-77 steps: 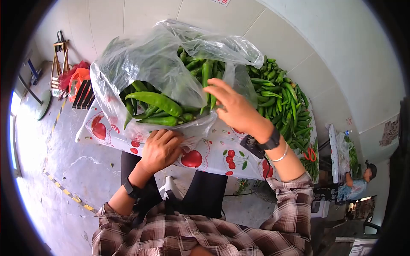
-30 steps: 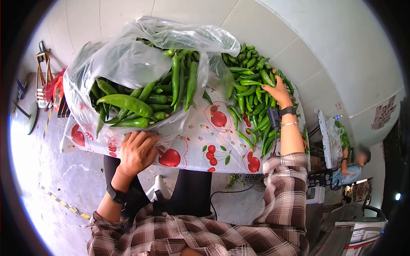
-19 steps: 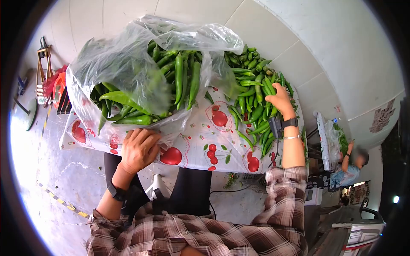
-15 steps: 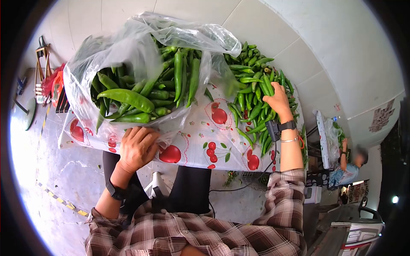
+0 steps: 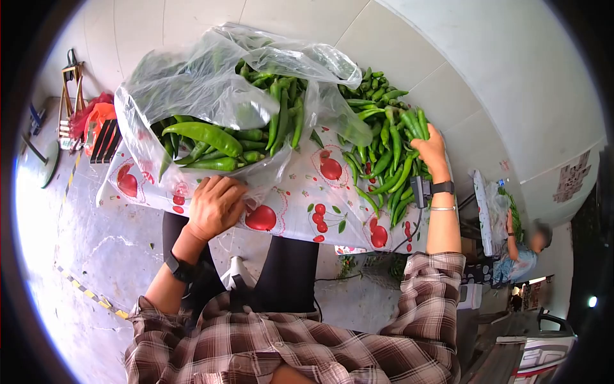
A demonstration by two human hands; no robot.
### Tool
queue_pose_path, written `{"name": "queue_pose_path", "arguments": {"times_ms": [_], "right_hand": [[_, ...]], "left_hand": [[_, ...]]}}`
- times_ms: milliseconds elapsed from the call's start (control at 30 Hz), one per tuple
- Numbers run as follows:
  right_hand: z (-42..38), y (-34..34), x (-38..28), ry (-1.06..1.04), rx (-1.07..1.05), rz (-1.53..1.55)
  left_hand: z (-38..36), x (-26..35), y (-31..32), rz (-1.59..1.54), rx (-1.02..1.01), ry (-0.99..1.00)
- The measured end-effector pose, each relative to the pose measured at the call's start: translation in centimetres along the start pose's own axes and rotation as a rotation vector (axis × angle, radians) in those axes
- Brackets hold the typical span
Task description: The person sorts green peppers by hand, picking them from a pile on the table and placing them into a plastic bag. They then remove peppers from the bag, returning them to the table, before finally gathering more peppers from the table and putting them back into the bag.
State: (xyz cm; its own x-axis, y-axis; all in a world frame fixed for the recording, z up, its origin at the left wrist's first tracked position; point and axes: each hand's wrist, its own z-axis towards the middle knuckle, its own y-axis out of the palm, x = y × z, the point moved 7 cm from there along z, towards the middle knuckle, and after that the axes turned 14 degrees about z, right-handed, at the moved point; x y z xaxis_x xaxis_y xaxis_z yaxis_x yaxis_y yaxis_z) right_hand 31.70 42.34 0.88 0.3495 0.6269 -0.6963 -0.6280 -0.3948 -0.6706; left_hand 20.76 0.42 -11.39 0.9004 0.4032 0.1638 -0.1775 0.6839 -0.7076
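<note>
A small bunch of long, glossy green peppers (image 5: 416, 123) is in the right hand (image 5: 433, 152), right of centre in the upper half of the frame. The fingers and thumb are partly closed around the bunch, whose tips point up and away from the palm. Just below and to the left lies a loose pile of slender green peppers (image 5: 390, 168), spread on a white tablecloth printed with red fruit (image 5: 297, 208).

To the left, in the upper left and middle of the frame, a large clear plastic bag (image 5: 185, 73) lies open on the same cloth. It holds more green peppers; one broad, curved, light green pepper (image 5: 204, 136) lies near the bag's lower edge, and several narrow ones stand nearly upright at its right side. The left hand (image 5: 217, 206) is palm down with bent fingers at that lower edge, pinching the film between thumb and fingers.

A black wristband (image 5: 442, 187) with a black device (image 5: 420, 191) beside it and a silver bangle (image 5: 442, 208) are at the right wrist; a black watch (image 5: 176, 266) is on the left. At the far left, an orange plastic bag (image 5: 100, 121) is beside a dark slatted object (image 5: 105, 142). At the right edge, another person (image 5: 523, 259) is near a second table (image 5: 481, 214) that bears greens.
</note>
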Motion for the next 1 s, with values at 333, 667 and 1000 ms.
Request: {"name": "queue_pose_path", "arguments": {"times_ms": [333,667,1000], "right_hand": [[-4.1,-1.4,-3.6,-0.018,-0.094,0.552],[-10.0,4.1,-12.8,-0.159,-0.437,0.514],[-10.8,12.3,-19.2,-0.385,-0.660,0.445]], "left_hand": [[-0.4,0.2,-0.1,0.004,0.009,0.029],[-0.1,1.6,-2.7,-0.115,-0.131,0.077],[6.6,-3.5,-7.6,0.421,-0.018,0.195]]}}
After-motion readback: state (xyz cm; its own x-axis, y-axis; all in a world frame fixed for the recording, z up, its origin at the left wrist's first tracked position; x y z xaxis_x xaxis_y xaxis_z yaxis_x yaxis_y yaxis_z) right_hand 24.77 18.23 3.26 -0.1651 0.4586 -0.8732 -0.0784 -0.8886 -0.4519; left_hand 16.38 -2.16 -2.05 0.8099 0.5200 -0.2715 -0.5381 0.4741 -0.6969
